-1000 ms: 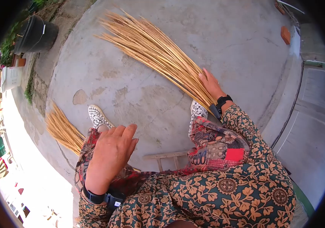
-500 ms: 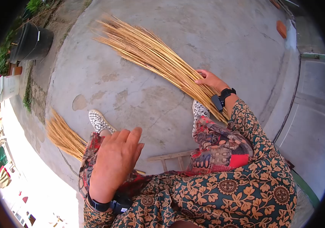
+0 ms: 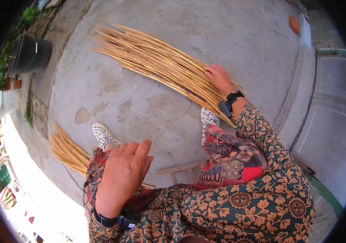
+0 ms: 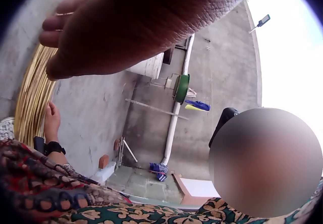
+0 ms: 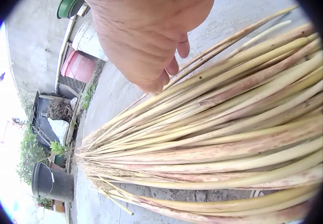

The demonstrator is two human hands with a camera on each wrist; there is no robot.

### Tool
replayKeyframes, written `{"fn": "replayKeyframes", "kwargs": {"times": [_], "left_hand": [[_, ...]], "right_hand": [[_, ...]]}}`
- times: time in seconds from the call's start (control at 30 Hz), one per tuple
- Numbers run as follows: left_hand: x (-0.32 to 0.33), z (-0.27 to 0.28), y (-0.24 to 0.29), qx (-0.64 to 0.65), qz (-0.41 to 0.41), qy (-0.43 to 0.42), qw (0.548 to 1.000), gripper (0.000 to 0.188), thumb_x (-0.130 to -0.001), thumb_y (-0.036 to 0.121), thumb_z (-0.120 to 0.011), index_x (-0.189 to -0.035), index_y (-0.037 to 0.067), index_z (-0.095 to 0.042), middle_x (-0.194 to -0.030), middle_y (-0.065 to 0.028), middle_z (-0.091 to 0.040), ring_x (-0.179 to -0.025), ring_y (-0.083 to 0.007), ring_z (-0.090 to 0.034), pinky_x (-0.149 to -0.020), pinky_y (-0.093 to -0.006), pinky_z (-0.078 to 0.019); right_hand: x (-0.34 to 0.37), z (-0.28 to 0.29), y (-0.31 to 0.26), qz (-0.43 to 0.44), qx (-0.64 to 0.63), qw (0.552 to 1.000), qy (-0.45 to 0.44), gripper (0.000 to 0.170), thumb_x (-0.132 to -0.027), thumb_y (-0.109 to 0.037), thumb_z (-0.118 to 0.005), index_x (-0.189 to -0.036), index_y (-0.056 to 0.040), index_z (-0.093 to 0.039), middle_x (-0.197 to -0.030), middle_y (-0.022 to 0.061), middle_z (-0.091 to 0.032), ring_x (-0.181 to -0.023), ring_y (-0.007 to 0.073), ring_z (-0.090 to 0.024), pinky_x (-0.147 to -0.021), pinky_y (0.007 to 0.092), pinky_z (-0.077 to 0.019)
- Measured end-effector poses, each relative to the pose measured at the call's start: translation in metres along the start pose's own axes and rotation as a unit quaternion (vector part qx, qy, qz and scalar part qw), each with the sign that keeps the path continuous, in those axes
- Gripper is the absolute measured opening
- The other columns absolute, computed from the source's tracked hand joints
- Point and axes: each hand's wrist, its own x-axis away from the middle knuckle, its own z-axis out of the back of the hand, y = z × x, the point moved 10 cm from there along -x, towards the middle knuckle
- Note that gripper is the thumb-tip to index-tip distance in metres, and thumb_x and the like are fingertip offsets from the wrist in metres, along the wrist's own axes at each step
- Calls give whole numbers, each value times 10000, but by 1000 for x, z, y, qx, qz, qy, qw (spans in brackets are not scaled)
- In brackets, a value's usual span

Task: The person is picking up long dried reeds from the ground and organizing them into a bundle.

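Golden stalks (image 5: 217, 151): cut off, right-wrist view.
Right hand (image 3: 220, 77): fingers bent at stalks; grip hidden, can't tell.
Left hand (image 3: 123, 172): loosely relaxed, empty.
Small bundle (image 3: 68, 149): partly behind leg (image 3: 93, 167).

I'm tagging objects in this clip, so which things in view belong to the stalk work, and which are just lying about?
Likely part of the job:
large stalk bundle
right hand, at that bundle's edge
left hand, holding nothing
smaller stalk bundle, probably

Apparently just lying about:
black bucket
orange-red brick
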Motion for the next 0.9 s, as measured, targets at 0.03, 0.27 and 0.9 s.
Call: {"fn": "replayKeyframes", "kwargs": {"times": [0.03,0.27,0.9], "left_hand": [[-1,0,1,0,-2,0,1000,341,-810,139,-653,-1119,47,-545,-851,-125,-578,-829,-309,-573,-740,-398,-457],[-5,2,2,-7,-1,1,1000,335,-814,142,-650,-1118,48,-545,-853,-127,-578,-826,-310,-574,-742,-397,-457],[5,1,-4,-15,0,0,1000,350,-804,141,-656,-1123,46,-547,-861,-123,-578,-840,-304,-572,-744,-389,-458]], "right_hand": [[3,-5,0,-7,16,1000,-9,270,-827,-193,-602,-1088,-134,-641,-1058,85,-629,-1031,286,-561,-905,397,-450],[19,-4,2,-37,70,997,-16,204,-833,-151,-572,-1026,-146,-640,-994,70,-630,-971,275,-589,-813,405,-492],[14,10,63,-236,-158,957,57,264,-855,-277,-603,-1056,-106,-620,-877,117,-660,-819,299,-627,-738,398,-491]]}}
